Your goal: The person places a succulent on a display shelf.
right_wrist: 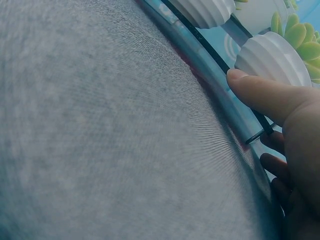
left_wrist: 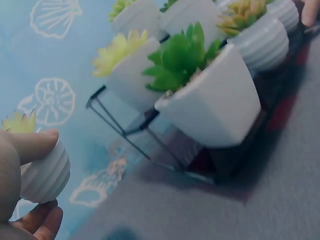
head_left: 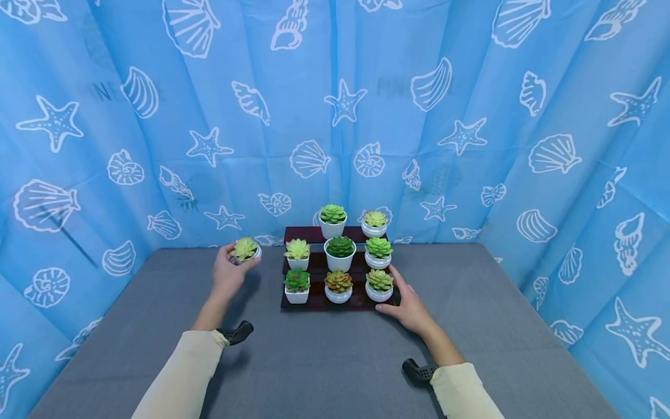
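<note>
My left hand (head_left: 228, 276) holds a yellow-green potted succulent (head_left: 245, 249) in the air, left of the stand. In the left wrist view, thumb and fingers pinch its ribbed white pot (left_wrist: 47, 172). A dark red three-tier stand (head_left: 314, 304) carries several other succulents in white pots. My right hand (head_left: 410, 308) grips the stand's front right corner. In the right wrist view the thumb lies at the front edge beside a ribbed pot (right_wrist: 272, 57), and the other fingers curl behind the frame, partly hidden.
A grey cloth-covered table (head_left: 324, 361) lies under everything. Blue curtains (head_left: 262, 128) with white shell prints hang behind and at the sides. On the stand's top tier, two pots stand at the middle and right; a dark green succulent (head_left: 340, 247) sits mid-stand.
</note>
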A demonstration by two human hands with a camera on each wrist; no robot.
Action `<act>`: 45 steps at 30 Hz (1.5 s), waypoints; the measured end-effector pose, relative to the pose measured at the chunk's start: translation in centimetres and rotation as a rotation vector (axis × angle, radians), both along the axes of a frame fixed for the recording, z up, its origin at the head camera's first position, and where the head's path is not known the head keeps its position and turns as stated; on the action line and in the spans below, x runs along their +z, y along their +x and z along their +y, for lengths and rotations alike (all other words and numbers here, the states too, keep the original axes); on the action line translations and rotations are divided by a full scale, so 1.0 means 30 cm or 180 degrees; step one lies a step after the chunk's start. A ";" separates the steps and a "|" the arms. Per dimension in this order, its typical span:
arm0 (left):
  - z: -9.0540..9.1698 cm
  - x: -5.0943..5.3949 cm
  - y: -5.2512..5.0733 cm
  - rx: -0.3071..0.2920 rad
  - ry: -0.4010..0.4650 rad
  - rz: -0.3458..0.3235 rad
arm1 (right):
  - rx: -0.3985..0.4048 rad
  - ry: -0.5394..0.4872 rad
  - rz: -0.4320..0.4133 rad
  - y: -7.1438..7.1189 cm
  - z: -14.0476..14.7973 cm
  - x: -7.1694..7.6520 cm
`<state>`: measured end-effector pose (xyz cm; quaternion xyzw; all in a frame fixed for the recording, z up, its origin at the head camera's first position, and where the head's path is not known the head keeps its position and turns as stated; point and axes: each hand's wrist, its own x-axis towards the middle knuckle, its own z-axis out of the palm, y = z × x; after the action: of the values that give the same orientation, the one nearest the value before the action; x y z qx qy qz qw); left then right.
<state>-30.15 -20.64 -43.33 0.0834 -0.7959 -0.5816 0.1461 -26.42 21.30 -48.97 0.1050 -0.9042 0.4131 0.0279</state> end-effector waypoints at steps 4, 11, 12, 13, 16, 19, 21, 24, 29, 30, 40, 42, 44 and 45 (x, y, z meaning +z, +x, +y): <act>0.031 0.028 -0.025 -0.0011 -0.0009 -0.0002 | -0.0002 -0.0006 -0.0006 0.002 0.000 0.001; 0.069 0.077 -0.053 -0.0090 -0.0017 -0.0042 | -0.0011 0.0019 -0.0019 0.002 0.000 0.002; 0.076 0.085 -0.056 -0.0102 -0.0026 -0.0034 | -0.0008 0.0021 -0.0018 0.001 0.000 0.001; 0.082 0.091 -0.059 -0.0116 -0.0040 -0.0024 | -0.0007 0.0018 -0.0023 0.001 0.000 0.002; 0.103 0.112 -0.067 -0.0152 -0.0033 0.0008 | -0.0011 0.0016 -0.0017 0.002 0.001 0.003; 0.120 0.130 -0.076 -0.0198 0.0020 0.0050 | -0.0012 0.0003 -0.0013 0.003 0.002 0.003; 0.128 0.139 -0.083 -0.0228 0.0034 0.0040 | -0.0012 -0.0003 -0.0011 0.003 0.003 0.001; 0.137 0.147 -0.093 -0.0282 -0.0060 0.0025 | -0.0007 0.0005 -0.0023 0.004 0.002 0.000; 0.150 0.156 -0.105 -0.0397 -0.0172 0.0026 | 0.0013 -0.0002 -0.0014 0.002 0.001 0.001; 0.153 0.158 -0.106 -0.0416 -0.0170 0.0026 | 0.0020 -0.0001 -0.0007 0.002 0.001 0.002; 0.180 0.146 -0.120 -0.0543 -0.0086 -0.0033 | 0.0030 -0.0008 0.0026 0.000 0.001 -0.004; 0.183 0.141 -0.125 -0.0523 -0.0057 -0.0045 | 0.0029 -0.0010 0.0035 -0.001 0.002 -0.006; 0.187 0.139 -0.130 -0.0521 -0.0060 -0.0074 | 0.0030 -0.0014 0.0044 -0.001 0.003 -0.008; 0.188 0.138 -0.133 -0.0530 -0.0100 -0.0085 | 0.0033 -0.0014 0.0044 -0.002 0.004 -0.008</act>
<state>-34.13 -15.00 -39.17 0.0224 -0.8110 -0.5780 0.0879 -26.47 21.42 -49.21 0.1125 -0.9025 0.4144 0.0323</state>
